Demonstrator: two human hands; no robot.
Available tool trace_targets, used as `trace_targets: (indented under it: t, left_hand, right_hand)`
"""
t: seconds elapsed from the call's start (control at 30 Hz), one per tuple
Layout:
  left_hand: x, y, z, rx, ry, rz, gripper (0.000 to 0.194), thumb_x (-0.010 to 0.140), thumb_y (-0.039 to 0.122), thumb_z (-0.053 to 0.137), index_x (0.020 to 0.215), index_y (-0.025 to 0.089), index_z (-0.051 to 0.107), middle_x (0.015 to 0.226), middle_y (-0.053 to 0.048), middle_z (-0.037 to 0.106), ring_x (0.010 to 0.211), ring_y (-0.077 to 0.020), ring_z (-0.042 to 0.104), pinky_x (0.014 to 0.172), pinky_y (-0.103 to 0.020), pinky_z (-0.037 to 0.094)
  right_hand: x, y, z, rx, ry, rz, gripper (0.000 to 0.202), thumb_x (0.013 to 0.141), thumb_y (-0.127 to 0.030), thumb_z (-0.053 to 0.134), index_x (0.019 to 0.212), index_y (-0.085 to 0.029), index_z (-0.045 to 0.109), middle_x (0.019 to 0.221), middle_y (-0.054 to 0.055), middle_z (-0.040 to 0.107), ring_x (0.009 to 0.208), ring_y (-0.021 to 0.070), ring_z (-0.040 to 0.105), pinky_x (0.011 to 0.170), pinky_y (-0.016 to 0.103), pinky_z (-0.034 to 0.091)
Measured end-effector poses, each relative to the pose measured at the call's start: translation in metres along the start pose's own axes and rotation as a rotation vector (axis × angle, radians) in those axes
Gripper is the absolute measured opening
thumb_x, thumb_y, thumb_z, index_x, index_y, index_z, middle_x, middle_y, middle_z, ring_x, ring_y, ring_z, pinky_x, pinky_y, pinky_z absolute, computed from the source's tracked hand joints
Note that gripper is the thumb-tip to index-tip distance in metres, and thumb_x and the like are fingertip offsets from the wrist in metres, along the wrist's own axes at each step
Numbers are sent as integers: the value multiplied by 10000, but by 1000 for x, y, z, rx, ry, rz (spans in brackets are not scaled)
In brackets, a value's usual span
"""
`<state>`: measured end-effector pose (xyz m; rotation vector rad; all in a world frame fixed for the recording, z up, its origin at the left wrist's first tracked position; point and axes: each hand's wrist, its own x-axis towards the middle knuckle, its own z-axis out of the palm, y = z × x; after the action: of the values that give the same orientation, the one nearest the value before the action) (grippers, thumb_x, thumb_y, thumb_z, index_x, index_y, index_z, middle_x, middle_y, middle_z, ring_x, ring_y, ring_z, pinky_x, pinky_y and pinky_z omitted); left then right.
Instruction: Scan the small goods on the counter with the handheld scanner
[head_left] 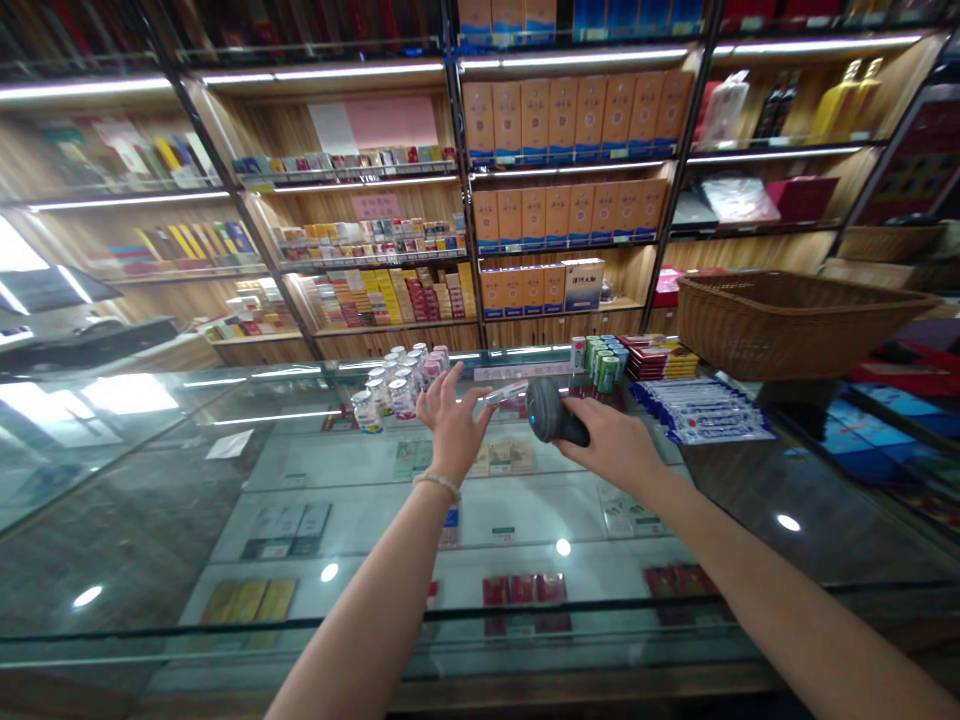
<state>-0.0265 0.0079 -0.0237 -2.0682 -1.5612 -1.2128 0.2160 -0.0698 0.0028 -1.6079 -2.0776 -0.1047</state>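
Note:
My right hand (611, 440) is wrapped round the handle of a dark handheld barcode scanner (547, 408), which has a small blue light and is held over the glass counter. Left of it, my left hand (452, 415), with a bead bracelet at the wrist, pinches a slim, pale, shiny packet (508, 392) between thumb and finger, its other fingers raised. The packet's far end comes close to the scanner head; its print is too blurred to read. Just beyond my left hand stand several small cans (401, 392).
Behind the right hand are green cans (606, 368), stacked red and yellow boxes (660, 358) and a row of blue-and-white packets (705, 410). A wicker basket (795, 325) stands at the right. The glass display counter (345, 520) holds flat packs below; stocked shelves line the wall.

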Motion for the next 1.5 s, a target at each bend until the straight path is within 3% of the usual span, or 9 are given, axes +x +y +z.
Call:
trace_targets:
  t: [0.2, 0.53, 0.87, 1.07, 1.27, 1.5]
  left_hand:
    - [0, 1, 0, -6, -2, -6, 161, 892, 332, 751, 1047, 330, 795, 1584, -87, 506, 1483, -377, 389, 1217, -675, 225]
    - [2, 1, 0, -24, 6, -15, 157, 882, 330, 756, 1033, 325, 800, 1582, -77, 503, 1474, -376, 393, 1222, -651, 242]
    - [1, 3, 0, -26, 2, -13, 141, 888, 342, 752, 1018, 312, 797, 1593, -77, 490, 1479, -365, 385, 1231, -635, 234]
    - [1, 4, 0, -25, 11, -13, 135, 894, 337, 744, 1015, 308, 797, 1581, -85, 504, 1479, -359, 388, 1231, -629, 241]
    - [1, 5, -2, -35, 4, -18, 142, 898, 344, 742, 1023, 309, 797, 1583, -85, 506, 1478, -360, 393, 1234, -629, 238]
    - [1, 8, -5, -38, -6, -30, 161, 888, 329, 756, 1043, 320, 800, 1586, -84, 507, 1480, -364, 394, 1227, -635, 242]
  right_hand:
    - [6, 16, 9, -124, 28, 124, 459, 939, -448, 664, 1348, -242, 637, 1246, 93, 731, 1084, 274, 702, 750, 329, 534]
    - [8, 23, 25, -229, -58, -10, 530, 947, -502, 673, 1376, -193, 648, 1120, 137, 754, 1117, 317, 633, 906, 400, 502]
    - [6, 23, 34, -137, -92, 5, 495, 940, -452, 688, 1348, -173, 657, 1123, 129, 708, 1102, 290, 655, 953, 372, 496]
    - [5, 23, 35, -147, -50, -35, 454, 921, -439, 715, 1291, -178, 690, 1167, 135, 695, 1131, 297, 648, 997, 403, 499]
    - [2, 26, 46, -208, -19, -91, 562, 962, -503, 637, 1395, -145, 624, 1382, 196, 648, 1432, 382, 470, 1188, 572, 345]
    - [-3, 24, 51, -224, -14, -107, 743, 997, -651, 478, 1481, -93, 559, 1507, 215, 573, 1510, 417, 365, 1246, 627, 224]
